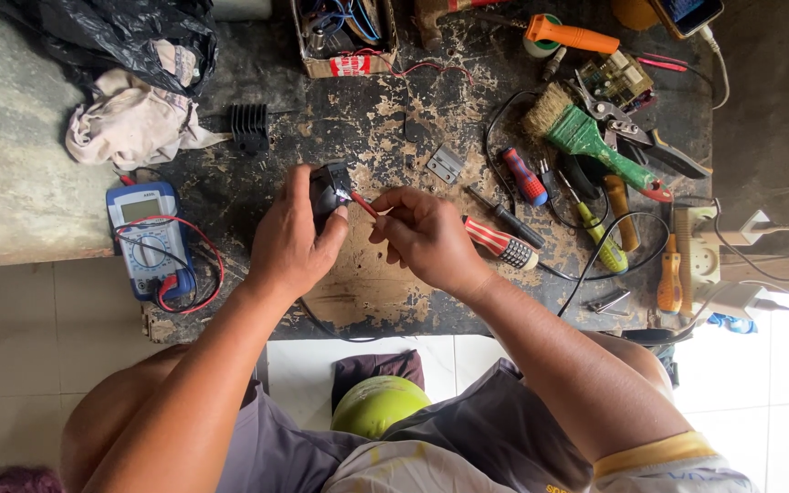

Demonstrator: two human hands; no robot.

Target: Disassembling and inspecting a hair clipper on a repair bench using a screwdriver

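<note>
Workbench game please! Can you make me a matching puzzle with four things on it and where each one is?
Things:
1. multimeter
2. green brush
3. small black part
4. crumpled cloth

Places:
A. held in the left hand
B. far left of the bench, below the cloth
C. top left, beside the black plastic bag
D. right side, among the screwdrivers

Pairs: 1-B, 2-D, 3-A, 4-C
</note>
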